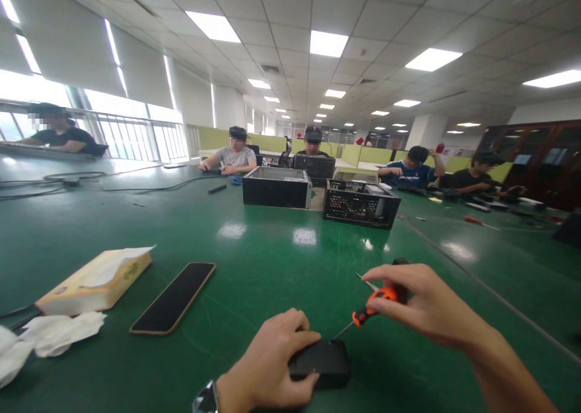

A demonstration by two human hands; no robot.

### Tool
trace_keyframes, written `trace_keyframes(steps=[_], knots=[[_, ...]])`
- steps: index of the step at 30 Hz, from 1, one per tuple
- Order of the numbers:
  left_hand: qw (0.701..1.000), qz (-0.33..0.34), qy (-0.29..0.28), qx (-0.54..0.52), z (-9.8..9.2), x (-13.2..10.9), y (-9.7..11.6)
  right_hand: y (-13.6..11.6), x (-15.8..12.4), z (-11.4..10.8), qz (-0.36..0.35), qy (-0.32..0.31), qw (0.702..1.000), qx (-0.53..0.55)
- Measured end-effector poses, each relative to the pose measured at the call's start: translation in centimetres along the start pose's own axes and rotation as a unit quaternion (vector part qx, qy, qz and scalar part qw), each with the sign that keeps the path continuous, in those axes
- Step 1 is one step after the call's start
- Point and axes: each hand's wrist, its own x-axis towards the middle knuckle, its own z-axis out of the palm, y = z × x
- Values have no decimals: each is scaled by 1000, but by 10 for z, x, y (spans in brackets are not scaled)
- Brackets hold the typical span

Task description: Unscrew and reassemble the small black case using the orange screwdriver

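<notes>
My left hand (281,358) is closed around the left end of a small black box (324,361), which lies on the green table near its front. An orange and black screwdriver (361,316) slants down from my right hand (413,298), with thumb and fingers curled on its handle. Its thin metal shaft reaches the far edge of the black box; I cannot tell whether the tip sits in a screw. Just beyond my right fingers lies another thin metal-tipped tool (368,283), partly hidden by the hand.
A phone (175,298) and a yellow tissue pack (97,280) lie to the left, near crumpled tissues (63,334). Two black computer cases (276,189) stand farther back on the green table (254,249). Several people sit around it. A red-handled screwdriver (474,220) lies at right.
</notes>
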Motion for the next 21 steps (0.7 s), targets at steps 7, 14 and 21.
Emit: trace_keyframes(steps=[7, 14, 21], knots=[[1000, -2, 4, -1, 1, 0, -3, 2, 4, 1, -18, -4, 999, 27], [999, -7, 3, -45, 1, -2, -8, 2, 4, 3, -21, 5, 999, 40], [996, -22, -9, -85, -3, -2, -6, 6, 3, 2, 8, 9, 1000, 16]])
